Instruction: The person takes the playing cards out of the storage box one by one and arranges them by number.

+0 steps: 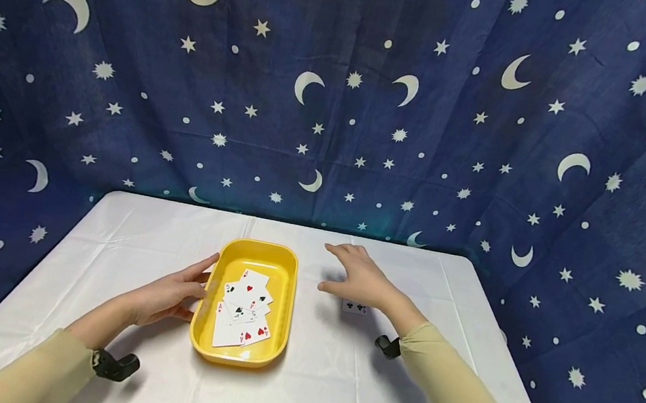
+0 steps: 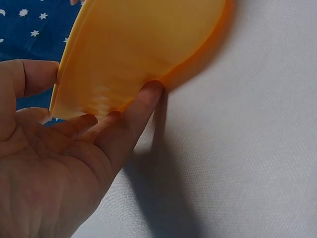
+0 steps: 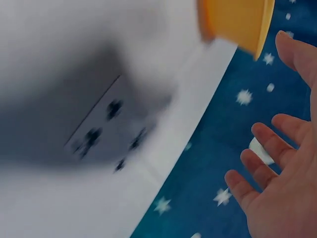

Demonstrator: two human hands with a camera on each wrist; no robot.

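Observation:
A yellow tray [image 1: 286, 306] stands on the white table with several playing cards [image 1: 230, 333] lying loosely overlapped in it, among them aces in red. My left hand [image 1: 170, 297] is at its left side, fingers spread and touching the rim and outer wall. The left wrist view shows the fingertips [image 2: 151, 89] against the yellow wall. To the right of the tray, my right hand [image 1: 360, 279] hovers with fingers extended and nothing in them. Partly hidden beneath it, a card with black clubs [image 1: 354, 307] lies face up; the right wrist view shows this card [image 3: 111, 124] blurred and in shadow.
A white cloth covers the table [image 1: 307, 399]. Behind and beside it hangs a dark blue curtain [image 1: 333, 127] with moons and stars. A black wrist camera mount [image 1: 116, 366] sits at the left wrist, another mount [image 1: 387, 347] at the right.

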